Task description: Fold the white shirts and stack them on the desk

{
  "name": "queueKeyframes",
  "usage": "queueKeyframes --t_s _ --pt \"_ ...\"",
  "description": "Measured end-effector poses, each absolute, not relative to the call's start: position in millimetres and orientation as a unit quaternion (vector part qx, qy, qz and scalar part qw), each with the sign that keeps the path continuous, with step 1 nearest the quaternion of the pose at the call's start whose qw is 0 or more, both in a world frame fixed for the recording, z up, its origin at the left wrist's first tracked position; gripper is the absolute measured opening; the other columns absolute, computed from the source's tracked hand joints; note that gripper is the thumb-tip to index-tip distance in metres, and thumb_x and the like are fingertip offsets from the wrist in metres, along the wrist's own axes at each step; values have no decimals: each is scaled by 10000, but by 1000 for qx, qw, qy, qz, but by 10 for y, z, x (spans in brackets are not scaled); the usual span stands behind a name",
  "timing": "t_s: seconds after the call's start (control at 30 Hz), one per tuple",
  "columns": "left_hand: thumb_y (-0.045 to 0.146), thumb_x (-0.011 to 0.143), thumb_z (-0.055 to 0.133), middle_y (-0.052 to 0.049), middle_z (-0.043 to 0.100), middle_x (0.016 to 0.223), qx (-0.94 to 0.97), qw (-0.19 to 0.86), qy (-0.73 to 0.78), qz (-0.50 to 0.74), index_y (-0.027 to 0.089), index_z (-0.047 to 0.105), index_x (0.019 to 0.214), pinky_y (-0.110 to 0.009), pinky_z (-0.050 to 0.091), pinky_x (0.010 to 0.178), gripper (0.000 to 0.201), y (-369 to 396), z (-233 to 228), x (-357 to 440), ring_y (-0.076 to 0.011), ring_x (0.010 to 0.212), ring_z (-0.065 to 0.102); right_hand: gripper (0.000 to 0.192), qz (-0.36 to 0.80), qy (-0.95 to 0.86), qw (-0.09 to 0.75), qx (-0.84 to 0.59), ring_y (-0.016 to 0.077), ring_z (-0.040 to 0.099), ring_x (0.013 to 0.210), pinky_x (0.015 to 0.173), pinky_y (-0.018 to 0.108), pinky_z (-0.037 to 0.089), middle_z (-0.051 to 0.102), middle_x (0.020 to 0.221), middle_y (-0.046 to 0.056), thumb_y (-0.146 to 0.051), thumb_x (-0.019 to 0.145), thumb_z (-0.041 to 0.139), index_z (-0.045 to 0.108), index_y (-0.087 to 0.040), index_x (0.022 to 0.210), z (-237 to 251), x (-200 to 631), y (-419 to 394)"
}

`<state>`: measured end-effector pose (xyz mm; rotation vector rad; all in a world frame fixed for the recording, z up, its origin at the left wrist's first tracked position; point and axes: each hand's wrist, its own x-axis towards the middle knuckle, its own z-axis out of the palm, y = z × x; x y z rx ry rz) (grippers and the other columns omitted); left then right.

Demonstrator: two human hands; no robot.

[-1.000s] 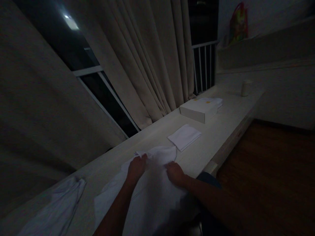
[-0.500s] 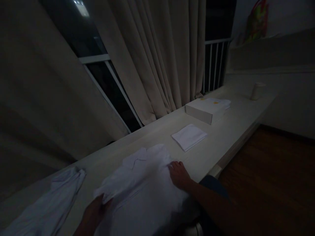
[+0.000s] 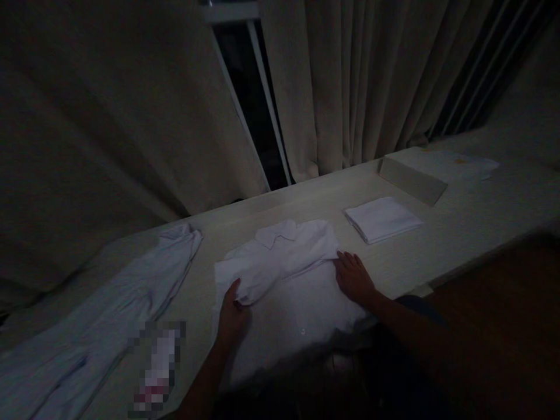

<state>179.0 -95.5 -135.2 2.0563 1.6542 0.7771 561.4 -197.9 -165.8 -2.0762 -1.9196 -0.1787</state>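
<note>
At the far left a pale blue garment (image 3: pixel 105 315) is lying stretched out on the surface (image 3: pixel 459 233), running from the near left corner up toward the curtain (image 3: pixel 109 128). Just right of its lower end a blurred-out patch is sitting on the surface; what it covers cannot be told.

Next comes the left hand (image 3: pixel 233 315), which is pinching a fold of the white shirt (image 3: pixel 284 274) at the garment's left edge, thumb on top and fingers tucked under the cloth, so this grip is closed on fabric. The shirt itself is lying flat in the middle of the surface, directly ahead of the person, collar pointing away toward the curtain and the hem hanging off the near edge into shadow. Its long axis is running away from the person, while the folded-over upper part is crossing from left to right between the two hands.

The right hand (image 3: pixel 352 277) is resting flat, fingers spread and open, pressing the shirt's right edge just below the shoulder; it is holding nothing, only pinning the cloth. Both hands are touching the shirt, one on each side.

Further right, apart from the shirt, a folded white cloth (image 3: pixel 382 218) is lying square, and beyond it a flat white box (image 3: pixel 420 175) is sitting near the curtain.
</note>
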Motion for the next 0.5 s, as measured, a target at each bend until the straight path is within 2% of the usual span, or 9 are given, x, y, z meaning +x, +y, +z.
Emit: queueKeyframes --t_s 0.07,0.17,0.23,0.33,0.4,0.5 --pt "180 761 482 -130 526 1261 772 139 560 266 179 475 1354 -390 467 967 593 -929 -1380 1725 -249 1141 555 400 -75 -673 154 -719 310 339 1350 1130 521 144 414 1477 137 -238 936 403 543 -150 1301 -1656 5607 -1982" --pt "245 815 461 -107 534 1148 798 116 549 218 193 583 1219 -383 497 889 425 -897 -1352 1678 -213 941 601 389 -81 -675 156 -717 306 357 1339 1123 522 167 432 1463 138 -236 942 399 546 -148 1292 -1612 5601 -1995" --pt "309 829 475 -106 537 1110 791 100 564 213 185 624 1140 -376 509 843 367 -911 -1280 1718 -203 877 597 386 -78 -672 153 -721 301 360 1338 1126 516 167 440 1458 139 -239 941 408 549 -148 1289 -1567 5594 -2005" --pt "415 805 533 -150 535 1174 769 62 584 253 156 672 1014 -430 471 924 361 -982 -1105 1900 -274 1048 560 386 -75 -670 147 -723 294 363 1339 1128 512 167 451 1449 141 -242 936 429 551 -153 1291 -1501 5580 -2024" --pt "461 757 592 -152 571 1202 762 94 578 277 164 686 917 -455 408 1016 350 -1030 -947 2067 -311 1153 519 390 -78 -670 147 -723 288 365 1341 1127 509 175 454 1447 138 -242 936 431 548 -158 1299 -1478 5572 -2034" --pt "475 687 674 -115 688 1023 674 278 608 316 179 678 850 -435 445 982 338 -1029 -665 2294 -312 1074 591 396 -86 -670 155 -721 277 373 1339 1126 501 184 464 1440 133 -243 938 435 541 -166 1311 -1495 5573 -2032"
